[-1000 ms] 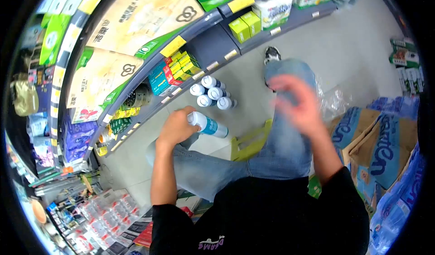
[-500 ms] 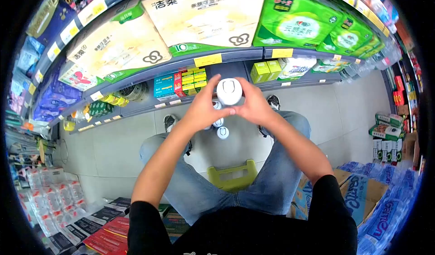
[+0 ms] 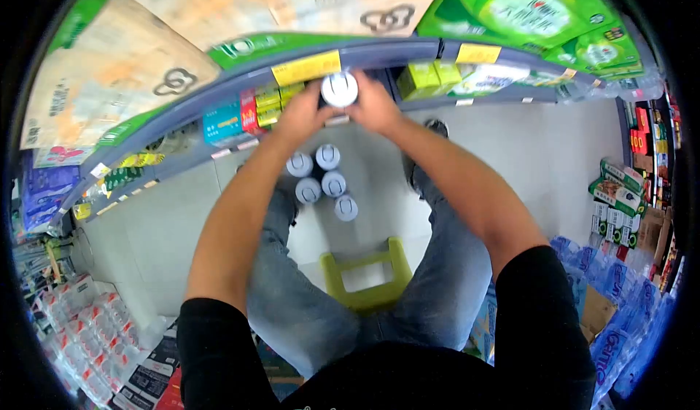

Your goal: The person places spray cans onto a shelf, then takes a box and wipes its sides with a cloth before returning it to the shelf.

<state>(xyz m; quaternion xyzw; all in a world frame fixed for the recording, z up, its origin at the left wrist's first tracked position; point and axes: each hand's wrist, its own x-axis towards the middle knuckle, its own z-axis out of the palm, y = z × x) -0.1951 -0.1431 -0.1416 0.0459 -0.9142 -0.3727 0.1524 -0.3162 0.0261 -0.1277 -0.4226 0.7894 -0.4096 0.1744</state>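
We grasp a white-capped round spray can (image 3: 340, 88) between both hands. Our left hand (image 3: 300, 115) closes on its left side and our right hand (image 3: 375, 107) on its right. The can is held up at the front of the grey-blue low shelf (image 3: 397, 51), just below a yellow price label (image 3: 306, 67). On the pale tiled floor (image 3: 525, 147) beneath stand 5 similar white-capped cans (image 3: 327, 157), close together. A green plastic stool (image 3: 362, 275) sits between our knees.
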